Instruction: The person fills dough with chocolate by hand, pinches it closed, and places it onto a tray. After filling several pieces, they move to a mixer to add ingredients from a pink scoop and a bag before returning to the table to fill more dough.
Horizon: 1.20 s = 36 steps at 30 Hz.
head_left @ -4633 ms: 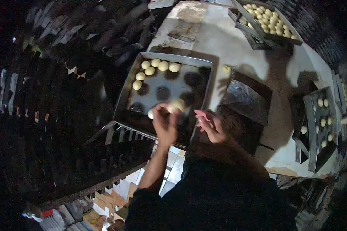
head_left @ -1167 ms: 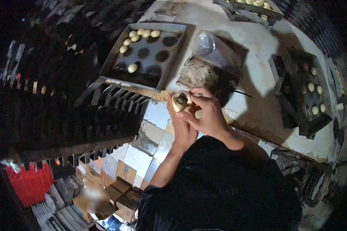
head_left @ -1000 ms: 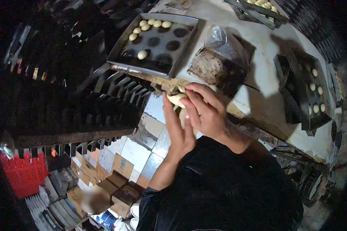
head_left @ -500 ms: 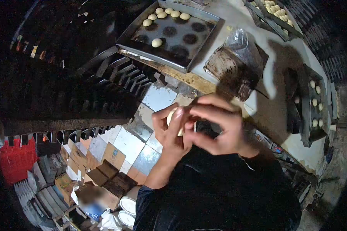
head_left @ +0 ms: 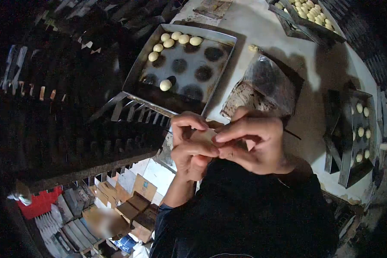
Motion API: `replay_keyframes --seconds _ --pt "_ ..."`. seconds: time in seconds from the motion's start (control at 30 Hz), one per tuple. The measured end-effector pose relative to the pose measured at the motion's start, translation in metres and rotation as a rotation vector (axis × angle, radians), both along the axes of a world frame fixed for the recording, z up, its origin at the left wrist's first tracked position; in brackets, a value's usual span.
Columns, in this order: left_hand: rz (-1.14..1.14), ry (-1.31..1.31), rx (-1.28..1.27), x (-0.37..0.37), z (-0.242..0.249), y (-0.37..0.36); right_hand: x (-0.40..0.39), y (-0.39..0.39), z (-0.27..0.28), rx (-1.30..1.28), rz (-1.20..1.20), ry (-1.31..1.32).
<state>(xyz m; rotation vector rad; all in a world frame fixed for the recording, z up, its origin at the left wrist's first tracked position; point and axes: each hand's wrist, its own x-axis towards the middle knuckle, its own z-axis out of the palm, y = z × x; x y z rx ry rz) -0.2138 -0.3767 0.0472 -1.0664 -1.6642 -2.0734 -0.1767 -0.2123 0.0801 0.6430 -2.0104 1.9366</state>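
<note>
A pale dough piece (head_left: 204, 136) lies between my hands, partly covered by the fingers. My left hand (head_left: 189, 148) curls around it with the thumb and fingers bent. From the right, my right hand (head_left: 256, 139) pinches its edge between thumb and fingertips. Beyond the hands, a metal tray (head_left: 186, 62) with dark round stains holds several dough balls (head_left: 183, 39) along its far left corner, and one dough ball (head_left: 165, 85) sits apart nearer me. A dark-smeared box (head_left: 249, 98) covered with clear plastic (head_left: 266, 73) stands right of the tray.
At the far right, a tray (head_left: 352, 165) holds several dough balls. Another tray (head_left: 294, 19) full of dough balls is at the top right. A dark rack (head_left: 81, 165) occupies the left. Low on the left are a red crate (head_left: 38, 203) and cardboard boxes (head_left: 144, 187).
Both hands have turned around the dough piece, and the right fingertips now meet it. The view has shifted, so the near tray appears lower and closer to the hands.
</note>
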Motion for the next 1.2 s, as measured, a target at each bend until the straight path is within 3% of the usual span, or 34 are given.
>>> replay_keyframes --seconds 0.07,0.17,0.2,0.27,0.3,0.33,0.4,0.43,0.47,0.53,0.63,0.67,0.73,0.77,0.8,0.83,0.87,0.9,0.93,1.0,1.1,1.13,1.17,1.2 --pt "0.138 0.005 0.045 -0.012 -0.005 0.012 -0.008 0.005 0.001 0.063 -0.043 0.112" --pt "0.321 -0.031 -0.015 -0.031 -0.009 0.019 -0.028 -0.006 0.0 0.178 -0.289 0.324" --pt "0.257 -0.108 0.037 -0.036 -0.007 0.025 -0.037 -0.003 -0.015 0.211 -0.335 0.429" --pt "0.129 -0.253 0.154 -0.048 -0.001 0.041 -0.054 -0.002 -0.022 0.012 -0.263 0.363" --pt "-0.045 -0.234 0.138 -0.067 -0.015 0.034 -0.063 -0.003 -0.025 -0.085 -0.223 0.327" --pt "-0.113 -0.286 0.088 -0.079 -0.012 0.03 -0.071 -0.005 -0.031 -0.018 -0.19 0.242" --pt "-0.106 -0.029 -0.077 -0.117 -0.032 0.02 -0.085 -0.014 -0.041 0.117 -0.122 0.065" --pt "-0.058 -0.167 -0.013 -0.122 -0.032 0.018 -0.093 -0.015 -0.038 0.183 -0.032 -0.268" --pt "0.038 -0.257 -0.194 -0.131 -0.036 0.004 -0.101 -0.017 -0.033 0.29 0.045 -0.594" --pt "0.216 -0.308 -0.58 -0.149 -0.049 -0.018 -0.121 -0.027 -0.055 0.477 -0.229 -0.205" --pt "0.194 -0.368 -0.403 -0.17 -0.113 -0.043 -0.156 -0.064 -0.061 0.382 -0.399 -0.078" --pt "0.187 -0.374 -0.366 -0.176 -0.133 -0.053 -0.171 -0.075 -0.071 0.48 -0.344 0.106" --pt "-0.072 -0.791 -0.35 -0.194 -0.138 -0.064 -0.198 -0.096 -0.094 0.623 -0.188 0.238" --pt "-0.054 -0.641 -0.594 -0.202 -0.172 -0.073 -0.204 -0.107 -0.116 0.721 -0.233 0.296" --pt "-0.036 -0.481 -0.835 -0.209 -0.205 -0.081 -0.215 -0.113 -0.126 0.621 -0.21 0.233" --pt "-0.175 -0.632 -0.536 -0.22 -0.161 -0.094 -0.229 -0.113 -0.133 0.521 -0.186 0.173" --pt "-0.223 -0.616 -0.414 -0.225 -0.163 -0.101 -0.24 -0.113 -0.139 0.422 -0.162 0.117" --pt "-0.229 -0.678 -0.47 -0.235 -0.162 -0.108 -0.244 -0.115 -0.148 0.359 -0.158 -0.267" --pt "-0.238 -0.742 -0.527 -0.244 -0.159 -0.117 -0.267 -0.112 -0.143 0.413 -0.218 -0.22" --pt "-0.16 -0.782 -0.383 -0.263 -0.156 -0.135 -0.311 -0.099 -0.174 0.527 -0.334 -0.125" --pt "-0.034 -0.839 -0.158 -0.294 -0.144 -0.166 -0.331 -0.086 -0.241 1.214 -0.344 0.127" --pt "0.015 -0.854 -0.079 -0.302 -0.134 -0.176 -0.333 -0.085 -0.242 1.2 -0.297 0.088" --pt "0.116 -0.825 -0.267 -0.312 -0.144 -0.19 -0.328 -0.086 -0.242 1.185 -0.251 0.048" --pt "0.151 -0.823 -0.283 -0.318 -0.144 -0.187 -0.328 -0.086 -0.236 1.167 -0.209 0.007"
